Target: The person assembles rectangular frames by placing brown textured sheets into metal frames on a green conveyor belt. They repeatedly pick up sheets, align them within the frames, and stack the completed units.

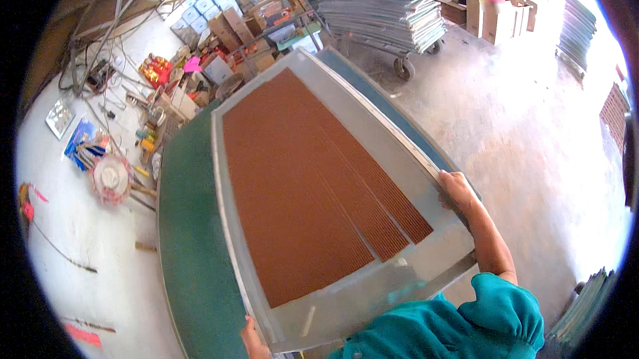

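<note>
A large grey framed tray (426, 262) with a pale rim stretches out in front of me. On it lies a broad brown finely ribbed layer (299, 186), which looks like rows of thin sticks laid side by side. Narrow gaps split its right part into strips, and their near ends are stepped. My right hand (459, 190) is closed around the right rim. At the near left corner my left hand (254, 339) grips the frame, mostly cut off by the lower edge of the view. A green table (193, 226) shows under the tray's left side.
A tall stack of thin trays (379, 3) stands on a wheeled cart beyond the right side. Boxes and clutter (219, 33) fill the far left. A straw hat (110, 178) hangs on the white left wall. More stacked trays (576, 33) stand far right.
</note>
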`<action>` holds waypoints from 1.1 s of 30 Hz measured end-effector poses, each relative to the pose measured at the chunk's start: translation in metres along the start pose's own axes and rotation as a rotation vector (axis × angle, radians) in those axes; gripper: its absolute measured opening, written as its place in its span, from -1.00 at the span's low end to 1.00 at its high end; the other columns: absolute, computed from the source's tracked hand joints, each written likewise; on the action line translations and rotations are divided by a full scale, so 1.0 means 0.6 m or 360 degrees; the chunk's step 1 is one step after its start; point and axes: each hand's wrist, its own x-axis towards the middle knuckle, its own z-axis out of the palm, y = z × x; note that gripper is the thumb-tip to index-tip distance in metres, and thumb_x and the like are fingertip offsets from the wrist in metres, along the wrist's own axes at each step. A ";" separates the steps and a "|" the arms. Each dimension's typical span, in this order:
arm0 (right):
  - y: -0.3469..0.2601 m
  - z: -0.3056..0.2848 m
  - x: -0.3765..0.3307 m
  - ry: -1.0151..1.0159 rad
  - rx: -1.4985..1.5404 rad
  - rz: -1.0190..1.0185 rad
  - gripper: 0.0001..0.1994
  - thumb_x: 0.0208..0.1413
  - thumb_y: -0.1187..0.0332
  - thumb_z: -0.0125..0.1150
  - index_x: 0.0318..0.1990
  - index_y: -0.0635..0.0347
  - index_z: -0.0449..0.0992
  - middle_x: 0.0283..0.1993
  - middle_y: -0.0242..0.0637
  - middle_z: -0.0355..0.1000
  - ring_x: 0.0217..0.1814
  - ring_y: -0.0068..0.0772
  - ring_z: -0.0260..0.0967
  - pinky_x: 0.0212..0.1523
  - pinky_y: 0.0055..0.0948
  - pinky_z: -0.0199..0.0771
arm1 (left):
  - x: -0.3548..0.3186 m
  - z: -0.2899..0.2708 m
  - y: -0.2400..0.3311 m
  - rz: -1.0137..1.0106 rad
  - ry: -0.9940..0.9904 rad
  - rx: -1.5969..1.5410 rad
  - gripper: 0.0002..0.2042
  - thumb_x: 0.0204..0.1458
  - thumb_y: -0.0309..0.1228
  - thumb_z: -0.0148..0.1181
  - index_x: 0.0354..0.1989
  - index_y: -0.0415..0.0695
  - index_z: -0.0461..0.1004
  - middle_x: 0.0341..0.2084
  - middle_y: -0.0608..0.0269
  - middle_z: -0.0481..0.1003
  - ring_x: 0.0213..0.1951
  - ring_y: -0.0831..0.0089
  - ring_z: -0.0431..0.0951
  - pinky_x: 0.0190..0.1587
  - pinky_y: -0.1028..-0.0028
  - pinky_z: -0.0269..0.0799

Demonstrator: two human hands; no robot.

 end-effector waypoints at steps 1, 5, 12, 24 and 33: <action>-0.017 -0.010 0.038 0.0055 -0.0027 0.0009 -0.56 0.09 0.13 -0.09 -0.48 0.43 0.44 -0.63 -0.24 0.32 -0.65 -0.37 0.29 -0.60 -0.31 0.29 | 0.033 0.038 0.014 0.0030 -0.0063 0.0003 -0.61 0.09 -0.11 0.01 -0.21 -0.25 0.45 -0.44 0.17 0.47 -0.46 0.33 0.48 -0.41 0.35 0.40; -0.070 -0.034 0.168 0.0189 -0.0171 -0.0098 -0.60 0.12 0.21 -0.11 -0.52 0.43 0.43 -0.64 -0.23 0.32 -0.68 -0.39 0.27 -0.68 -0.32 0.27 | 0.156 0.176 0.052 -0.0115 -0.0146 0.0239 -0.59 0.09 -0.17 0.03 -0.13 -0.33 0.42 -0.23 0.09 0.47 -0.25 0.26 0.49 -0.18 0.27 0.40; -0.018 -0.075 0.316 0.0116 -0.0469 0.0006 -0.50 0.15 0.10 -0.21 -0.54 0.42 0.43 -0.65 -0.07 0.37 -0.67 -0.18 0.34 -0.58 -0.19 0.34 | 0.152 0.320 0.026 -0.0120 -0.0204 0.0106 -0.57 0.11 -0.16 -0.01 -0.10 -0.34 0.41 -0.18 0.07 0.46 -0.16 0.27 0.46 -0.10 0.28 0.35; -0.017 -0.061 0.374 -0.0391 -0.2870 -0.0172 -0.58 0.14 0.10 -0.18 -0.26 0.22 0.55 -0.14 -0.09 0.47 -0.06 -0.12 0.43 -0.07 -0.22 0.43 | 0.181 0.335 -0.076 0.0309 -0.0373 0.2189 -0.53 0.10 -0.04 -0.16 -0.29 -0.23 0.52 -0.37 -0.15 0.49 -0.25 -0.12 0.46 -0.12 0.12 0.34; -0.073 0.230 0.194 -0.0434 -0.2244 -0.1584 -0.73 0.12 0.20 -0.08 -0.28 0.18 0.47 -0.33 -0.02 0.46 -0.29 0.11 0.39 -0.23 -0.03 0.36 | -0.066 0.078 -0.199 -0.0216 0.0376 0.1557 -0.61 0.05 -0.08 -0.17 -0.29 -0.08 0.52 -0.26 -0.02 0.50 -0.18 -0.02 0.47 -0.12 0.15 0.38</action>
